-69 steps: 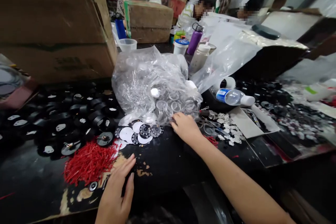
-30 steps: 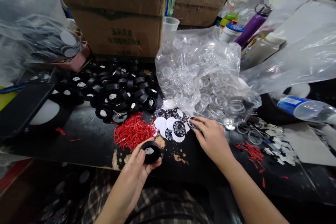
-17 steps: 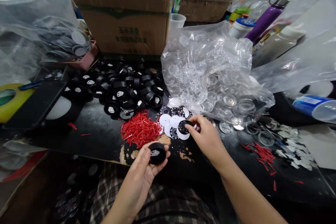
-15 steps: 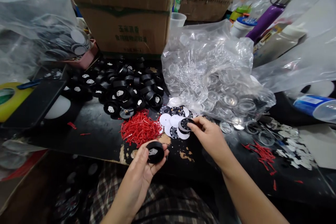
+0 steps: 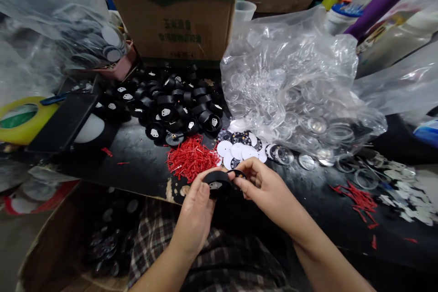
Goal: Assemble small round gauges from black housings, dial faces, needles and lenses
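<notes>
left hand fingers clamped on black housing, right hand pinching dial disc, box print unreadable

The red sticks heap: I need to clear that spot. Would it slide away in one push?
Probably not cleanly. The red sticks lie loose and thin, so they would likely scatter; strays already lie apart. They look light and apt to roll.

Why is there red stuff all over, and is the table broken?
Red sticks sit mostly in one pile, but strays lie scattered to the right. The table edge has chipped patches where its black coating has peeled, near the left hand.
</notes>
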`<state>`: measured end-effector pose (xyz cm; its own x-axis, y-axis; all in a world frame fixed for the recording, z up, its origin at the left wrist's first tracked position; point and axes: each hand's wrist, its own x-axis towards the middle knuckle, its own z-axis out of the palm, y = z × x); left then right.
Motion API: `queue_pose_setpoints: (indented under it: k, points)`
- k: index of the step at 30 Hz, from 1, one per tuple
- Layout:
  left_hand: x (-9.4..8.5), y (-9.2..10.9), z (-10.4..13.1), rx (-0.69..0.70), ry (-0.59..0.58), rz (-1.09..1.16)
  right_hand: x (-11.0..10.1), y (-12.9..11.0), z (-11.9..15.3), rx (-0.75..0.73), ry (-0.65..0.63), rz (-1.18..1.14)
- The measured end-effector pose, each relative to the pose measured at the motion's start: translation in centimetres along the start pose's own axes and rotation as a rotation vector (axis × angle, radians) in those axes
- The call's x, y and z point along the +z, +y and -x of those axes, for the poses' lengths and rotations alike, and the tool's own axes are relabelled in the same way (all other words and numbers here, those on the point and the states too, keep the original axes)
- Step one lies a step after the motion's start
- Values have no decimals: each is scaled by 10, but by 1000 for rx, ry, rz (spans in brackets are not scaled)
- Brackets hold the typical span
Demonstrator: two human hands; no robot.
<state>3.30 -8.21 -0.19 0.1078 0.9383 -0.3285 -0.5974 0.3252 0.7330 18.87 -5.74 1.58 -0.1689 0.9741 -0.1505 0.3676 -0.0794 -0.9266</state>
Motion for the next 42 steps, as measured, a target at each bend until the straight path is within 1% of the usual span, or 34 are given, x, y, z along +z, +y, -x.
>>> queue_pose_setpoints:
  k: [3,5,6,8,10,12,14,16,20,27,29,33,36,38,40,42]
  points:
    - [0,1,-3,56,123,95,-3,4,3,39,118,-106]
    - [1,2,-4,75,190,124,-7,3,5,28,192,-87]
    - [2,2,-5,60,201,120,-8,1,7,3,221,-60]
    - [4,1,-4,-7,179,100,-7,-4,9,-87,235,4]
    - [7,-1,-1,-65,123,83,-2,-11,10,-204,186,65]
    - [8,-5,3,-77,65,56,4,-16,10,-271,144,114]
    - [6,-7,6,-68,25,-11,8,-19,9,-246,160,143]
    - [3,-8,7,-58,1,-103,8,-20,9,-176,177,157]
    - [-3,-6,7,-72,-39,-235,5,-20,9,-131,131,170]
    - [-7,-6,5,-98,-98,-229,2,-18,9,-11,66,46]
    - [-9,-6,5,-101,-113,-269,2,-18,9,-11,66,74]
    - [-9,-4,3,-52,-130,-388,1,-16,7,-26,63,150]
    - [-9,-4,3,-55,-165,-329,2,-12,9,-21,69,148]
    - [-9,-6,5,-63,-180,-326,5,-8,14,-26,40,149]
    - [-12,-6,9,-51,-198,-425,8,-5,22,-29,-13,141]
    - [-18,-5,14,-21,-214,-574,10,-3,29,-40,-46,143]
